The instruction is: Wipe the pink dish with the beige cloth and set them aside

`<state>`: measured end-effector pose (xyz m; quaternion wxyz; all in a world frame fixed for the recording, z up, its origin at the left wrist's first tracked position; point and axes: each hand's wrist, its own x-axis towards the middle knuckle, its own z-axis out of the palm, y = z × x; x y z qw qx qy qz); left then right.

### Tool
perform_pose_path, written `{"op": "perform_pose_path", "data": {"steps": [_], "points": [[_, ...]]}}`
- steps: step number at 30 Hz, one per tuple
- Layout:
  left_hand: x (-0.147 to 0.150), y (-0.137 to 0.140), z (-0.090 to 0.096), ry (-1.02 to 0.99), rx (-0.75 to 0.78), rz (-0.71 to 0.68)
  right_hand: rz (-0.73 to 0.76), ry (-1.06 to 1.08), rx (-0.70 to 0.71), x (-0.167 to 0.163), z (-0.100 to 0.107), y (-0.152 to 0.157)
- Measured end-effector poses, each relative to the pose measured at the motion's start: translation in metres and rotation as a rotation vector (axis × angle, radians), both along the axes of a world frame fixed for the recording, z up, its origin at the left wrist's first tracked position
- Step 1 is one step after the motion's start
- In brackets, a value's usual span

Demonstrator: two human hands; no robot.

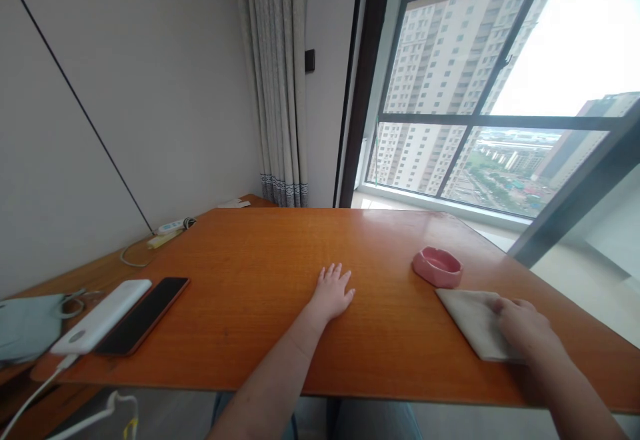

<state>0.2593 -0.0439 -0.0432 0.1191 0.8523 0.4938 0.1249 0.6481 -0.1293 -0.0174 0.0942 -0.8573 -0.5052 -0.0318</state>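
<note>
My left hand (334, 291) lies flat on the middle of the wooden table (250, 253), palm down with its fingers spread, holding nothing. At the right, my right hand (525, 325) is closed over the right side of a folded grey-beige cloth (470, 317). The fingers are curled and the thumb is hidden. The cloth rests on the tabletop, its left corner close to a pink ashtray (438, 267) that stands just behind it.
A white power bank (103, 313) with a cable plugged in lies at the left beside a dark phone (145, 313). Farther left is a pale blue-grey cloth item (30, 327). A power strip (170, 227) sits by the wall. Behind are a curtain (277, 80) and a window (475, 120).
</note>
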Motion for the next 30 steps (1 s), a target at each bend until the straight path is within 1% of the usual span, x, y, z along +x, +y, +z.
{"op": "perform_pose_path", "data": {"steps": [2, 3, 4, 6, 7, 8, 10, 11, 12, 14, 17, 20, 23, 28, 30], "points": [[0.000, 0.000, -0.001, -0.004, -0.002, 0.000, 0.054, -0.154, 0.157, -0.033, 0.013, 0.003], [0.000, 0.000, -0.001, -0.010, -0.004, 0.002, 0.133, -0.178, 0.229, -0.054, 0.019, 0.007], [0.000, 0.001, -0.001, -0.018, -0.007, 0.003, 0.234, -0.145, 0.275, -0.078, 0.024, 0.012], [0.000, 0.002, -0.001, -0.057, -0.012, 0.004, 0.480, 0.024, 0.306, -0.128, 0.029, 0.025], [-0.001, 0.004, -0.001, -0.097, -0.009, 0.000, 0.631, 0.134, 0.292, -0.154, 0.029, 0.033], [-0.003, 0.006, 0.000, -0.159, -0.010, 0.007, 0.736, 0.222, 0.275, -0.179, 0.028, 0.040], [-0.009, 0.015, 0.001, -0.313, -0.014, 0.064, 0.895, 0.338, 0.254, -0.228, 0.023, 0.053], [-0.012, 0.020, 0.002, -0.380, -0.017, 0.110, 0.983, 0.386, 0.236, -0.250, 0.021, 0.059], [-0.016, 0.026, 0.003, -0.431, -0.022, 0.161, 1.038, 0.428, 0.240, -0.269, 0.018, 0.065], [-0.025, 0.037, 0.003, -0.474, -0.028, 0.245, 1.040, 0.487, 0.268, -0.300, 0.012, 0.076], [-0.032, 0.045, 0.000, -0.491, -0.031, 0.300, 0.958, 0.591, 0.290, -0.322, 0.001, 0.090], [-0.031, 0.042, -0.003, -0.479, -0.037, 0.314, 0.866, 0.709, 0.312, -0.321, -0.012, 0.101], [-0.025, 0.033, -0.003, -0.442, -0.042, 0.294, 0.831, 0.753, 0.308, -0.311, -0.022, 0.105], [-0.021, 0.025, 0.002, -0.395, -0.041, 0.246, 0.764, 0.740, 0.321, -0.305, -0.024, 0.104], [-0.021, 0.025, 0.003, -0.382, -0.040, 0.240, 0.772, 0.723, 0.329, -0.307, -0.023, 0.104]]}}
